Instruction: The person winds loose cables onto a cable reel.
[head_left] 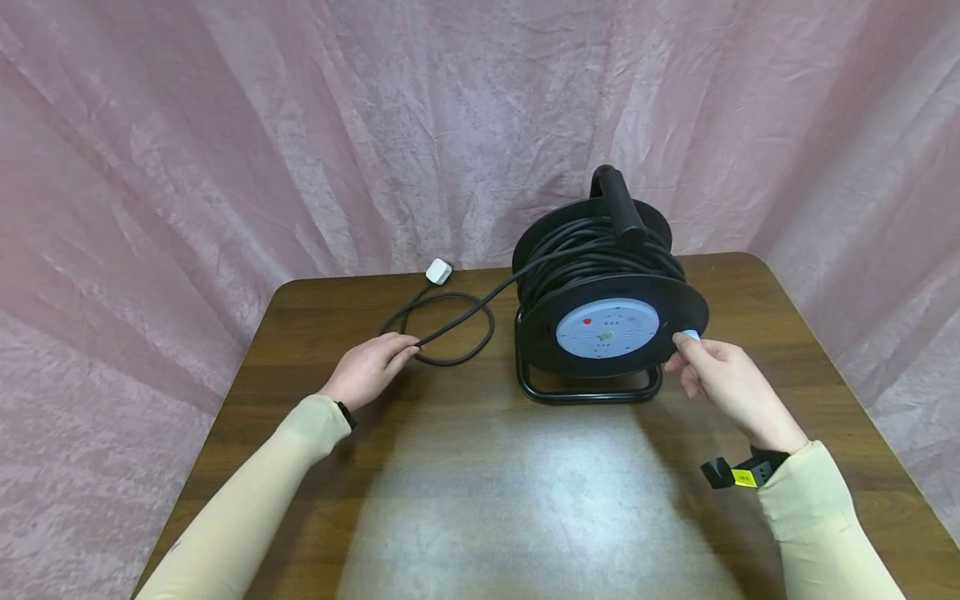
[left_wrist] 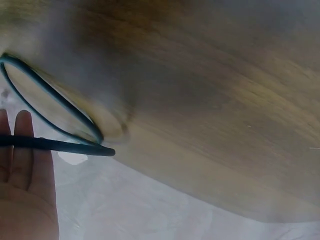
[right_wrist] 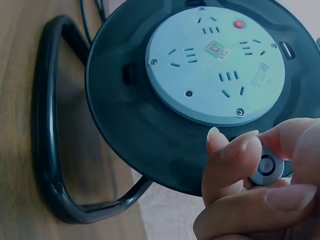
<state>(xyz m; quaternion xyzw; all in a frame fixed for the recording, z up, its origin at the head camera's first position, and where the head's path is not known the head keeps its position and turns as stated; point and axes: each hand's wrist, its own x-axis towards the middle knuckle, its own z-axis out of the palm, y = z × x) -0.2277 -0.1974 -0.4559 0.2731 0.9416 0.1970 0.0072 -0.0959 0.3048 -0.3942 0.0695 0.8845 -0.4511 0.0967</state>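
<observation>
Cream sleeves [head_left: 821, 517] nearest me, one to each side & in front of the cable reel [head_left: 538, 337]. Dk strap on each wrist; R one has a yellow tag [head_left: 745, 477], front-R of reel. Brown wood-grain tabletop [head_left: 525, 467] under it all, glare patch in front of reel.

My L hand [head_left: 367, 371]: front-L of reel, pinching black cable [left_wrist: 75, 147] betw. thumb & fingertips; L wrist view shows other fingers fairly straight, cable lying across them. Run from hand to drum looks nearly straight, so prob. held out to the side for tension & guiding.

My R hand [head_left: 731, 383]: at reel's front-R edge, fingers curled round the lt-blue/grey winding knob [right_wrist: 266, 167]. Knob sits near the rim, prob. for leverage on the drum.

Reel itself upright on tubular black stand [head_left: 592, 397], prob. so drum can spin off the wood. Socket panel [head_left: 607, 328] w/ red button [right_wrist: 238, 24] faces me. Many turns on drum; carry handle [head_left: 621, 208] arches over top.

L of reel, past my L hand: loose cable loop on tabletop, white plug [head_left: 438, 271] nr back edge; slack there likely bec. any pull ends at my fingers. Pink velvety curtain [head_left: 450, 125] behind reel, prob. just a backdrop.
</observation>
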